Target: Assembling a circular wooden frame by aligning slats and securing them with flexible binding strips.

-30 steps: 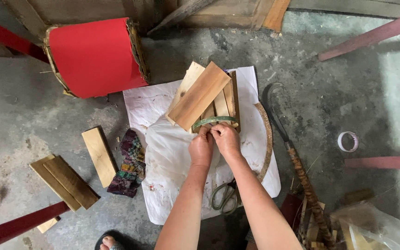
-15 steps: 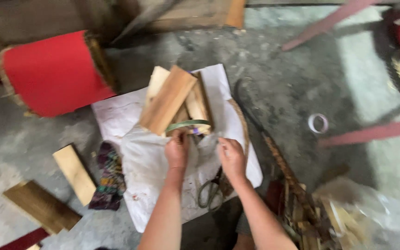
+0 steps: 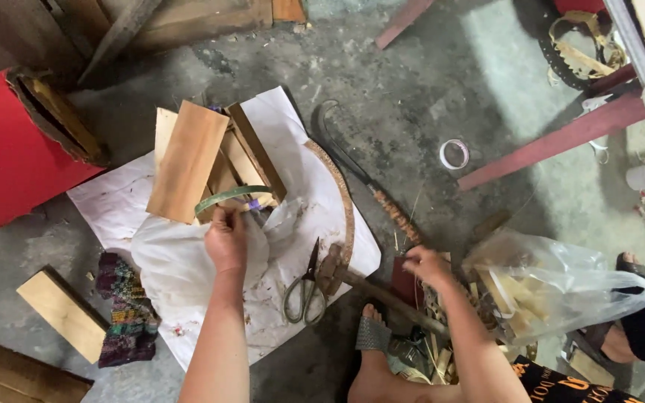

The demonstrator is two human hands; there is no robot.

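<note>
My left hand (image 3: 226, 240) grips a thin green bent strip (image 3: 233, 196) with a small purple-tipped piece under it, held against a stack of wooden boards (image 3: 203, 160) on a white sheet (image 3: 293, 224). My right hand (image 3: 425, 266) reaches down to the right, fingers pinched among thin bamboo strips (image 3: 434, 313) beside a dark red flat piece; what it holds is unclear. Scissors (image 3: 304, 287) lie on the sheet between my hands.
A red drum (image 3: 1, 164) stands at left. A curved sickle (image 3: 360, 179), a tape roll (image 3: 454, 154) and a red bar (image 3: 561, 138) lie on the concrete. A clear plastic bag (image 3: 554, 287) of strips, loose planks (image 3: 61, 313), a patterned cloth (image 3: 125, 306) and another person's foot (image 3: 632, 265) are near.
My right hand left the green strip and moved right and down to the bamboo strips by my foot. The view swung right, showing the plastic bag. My left hand stays on the strip.
</note>
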